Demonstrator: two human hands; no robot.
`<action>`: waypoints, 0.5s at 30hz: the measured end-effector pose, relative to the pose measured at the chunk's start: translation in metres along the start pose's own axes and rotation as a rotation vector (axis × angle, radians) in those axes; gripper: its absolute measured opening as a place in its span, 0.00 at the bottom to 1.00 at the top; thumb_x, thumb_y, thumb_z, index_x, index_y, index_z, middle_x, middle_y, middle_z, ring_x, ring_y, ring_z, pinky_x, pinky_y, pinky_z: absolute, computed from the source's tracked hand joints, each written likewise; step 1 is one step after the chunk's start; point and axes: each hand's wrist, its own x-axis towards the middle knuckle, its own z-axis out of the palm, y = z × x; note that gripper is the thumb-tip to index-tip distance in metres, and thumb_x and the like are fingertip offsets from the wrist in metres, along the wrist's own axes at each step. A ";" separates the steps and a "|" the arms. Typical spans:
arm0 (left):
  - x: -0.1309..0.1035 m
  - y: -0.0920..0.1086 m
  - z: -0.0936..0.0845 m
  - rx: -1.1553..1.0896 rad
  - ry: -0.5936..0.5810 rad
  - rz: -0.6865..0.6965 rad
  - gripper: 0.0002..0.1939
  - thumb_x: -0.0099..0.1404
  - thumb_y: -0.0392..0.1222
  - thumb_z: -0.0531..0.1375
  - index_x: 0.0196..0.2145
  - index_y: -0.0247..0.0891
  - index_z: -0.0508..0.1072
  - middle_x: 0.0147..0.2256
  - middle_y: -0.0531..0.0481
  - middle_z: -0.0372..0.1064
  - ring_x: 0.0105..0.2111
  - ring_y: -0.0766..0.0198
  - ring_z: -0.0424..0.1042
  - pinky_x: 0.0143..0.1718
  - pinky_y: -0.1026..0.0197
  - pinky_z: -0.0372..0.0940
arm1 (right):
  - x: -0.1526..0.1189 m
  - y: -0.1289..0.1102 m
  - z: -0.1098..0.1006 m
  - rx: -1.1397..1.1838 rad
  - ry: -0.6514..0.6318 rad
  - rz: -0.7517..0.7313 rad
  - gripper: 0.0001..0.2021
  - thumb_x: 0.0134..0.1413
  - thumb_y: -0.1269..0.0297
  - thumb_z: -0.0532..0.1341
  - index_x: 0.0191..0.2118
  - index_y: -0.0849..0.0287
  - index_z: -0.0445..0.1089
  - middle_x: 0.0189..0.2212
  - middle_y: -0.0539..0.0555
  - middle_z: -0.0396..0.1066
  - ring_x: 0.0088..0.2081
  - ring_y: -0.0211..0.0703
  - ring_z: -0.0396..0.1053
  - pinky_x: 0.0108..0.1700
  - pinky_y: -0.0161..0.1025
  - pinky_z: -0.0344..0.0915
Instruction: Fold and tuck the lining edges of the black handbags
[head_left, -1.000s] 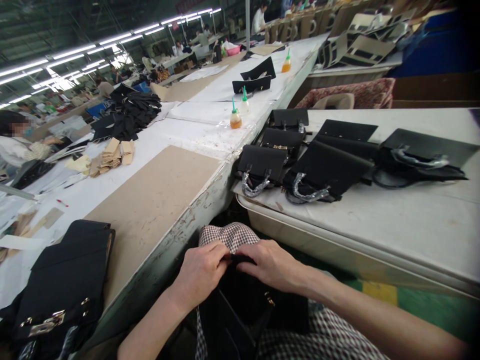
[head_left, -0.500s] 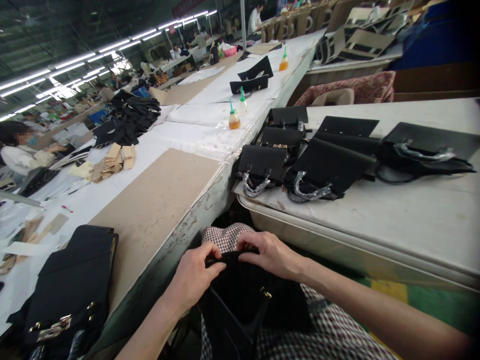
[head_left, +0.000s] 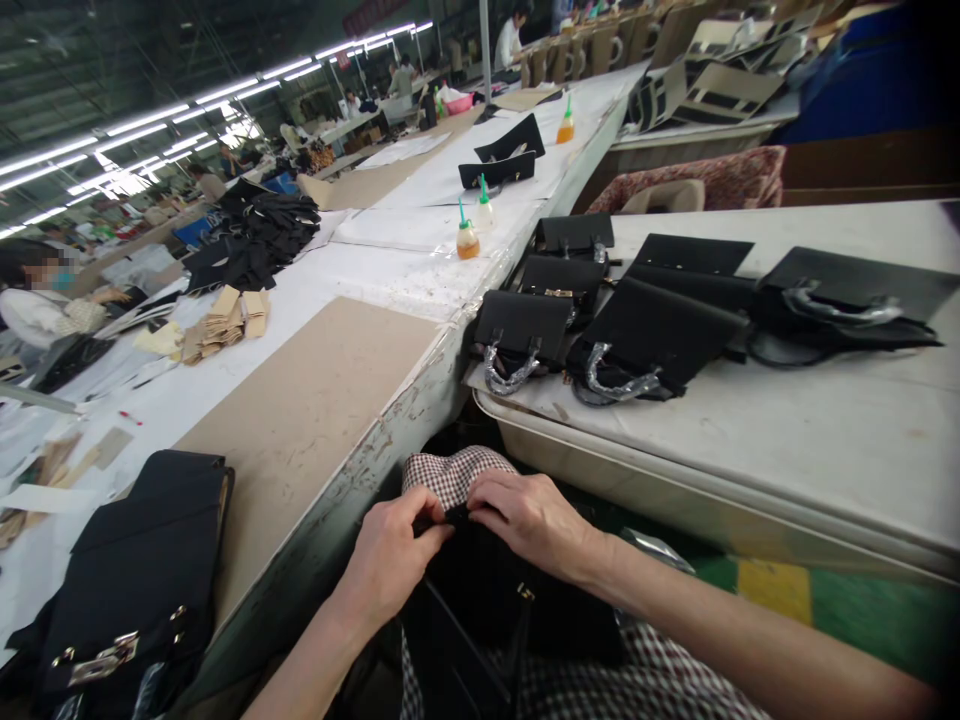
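A black handbag with a small gold fitting rests on my lap, over a checked garment. My left hand pinches its upper edge between thumb and fingers. Close beside it, my right hand is closed on the same edge, a small gap between the two hands. The lower part of the bag is dark and hard to make out. To the left, another black handbag with gold clasp hardware lies on the long table.
Several black bags with wrapped handles lie on the right-hand table. Glue bottles stand on the long table near a brown board. Tan pieces and a black pile lie farther left, near a seated co-worker.
My right hand has shifted slightly left along the bag's edge, closer to my left hand. The left hand stays nearly in place.
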 end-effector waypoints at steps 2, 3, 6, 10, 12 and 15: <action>-0.001 0.000 0.001 0.008 0.009 0.007 0.04 0.62 0.38 0.64 0.31 0.39 0.71 0.30 0.56 0.72 0.31 0.65 0.69 0.34 0.65 0.58 | 0.003 -0.003 0.001 0.007 0.010 0.057 0.03 0.58 0.75 0.63 0.36 0.61 0.71 0.34 0.52 0.72 0.36 0.43 0.69 0.39 0.36 0.64; -0.002 0.001 0.000 0.010 0.012 0.010 0.04 0.62 0.38 0.64 0.31 0.40 0.71 0.30 0.56 0.72 0.30 0.65 0.69 0.34 0.65 0.58 | 0.005 -0.005 0.001 0.003 0.014 0.076 0.04 0.56 0.76 0.64 0.35 0.61 0.71 0.33 0.52 0.71 0.34 0.42 0.69 0.37 0.35 0.63; -0.003 0.001 0.000 0.009 0.012 0.010 0.04 0.62 0.37 0.64 0.31 0.39 0.71 0.30 0.57 0.72 0.30 0.65 0.69 0.35 0.65 0.58 | 0.009 -0.007 0.001 -0.035 0.012 0.056 0.05 0.51 0.77 0.63 0.32 0.60 0.70 0.31 0.51 0.71 0.32 0.40 0.68 0.34 0.35 0.60; -0.003 0.000 -0.001 0.001 0.015 0.011 0.05 0.61 0.37 0.65 0.31 0.40 0.71 0.30 0.57 0.73 0.30 0.65 0.69 0.35 0.66 0.58 | 0.012 -0.004 0.005 -0.088 0.026 -0.066 0.06 0.50 0.77 0.59 0.32 0.61 0.70 0.31 0.52 0.71 0.30 0.40 0.66 0.30 0.36 0.55; -0.003 -0.002 0.000 -0.001 0.021 0.010 0.05 0.61 0.36 0.65 0.31 0.40 0.71 0.30 0.58 0.72 0.30 0.66 0.69 0.34 0.66 0.58 | 0.012 -0.002 0.007 -0.080 0.050 -0.110 0.06 0.49 0.77 0.59 0.32 0.61 0.69 0.31 0.52 0.70 0.30 0.40 0.65 0.30 0.36 0.55; -0.003 -0.006 0.001 -0.025 0.032 0.012 0.05 0.61 0.35 0.65 0.31 0.40 0.71 0.30 0.58 0.71 0.30 0.67 0.68 0.35 0.66 0.58 | 0.010 0.001 0.009 -0.016 0.087 -0.163 0.06 0.47 0.78 0.58 0.31 0.61 0.67 0.29 0.51 0.68 0.28 0.39 0.62 0.30 0.36 0.55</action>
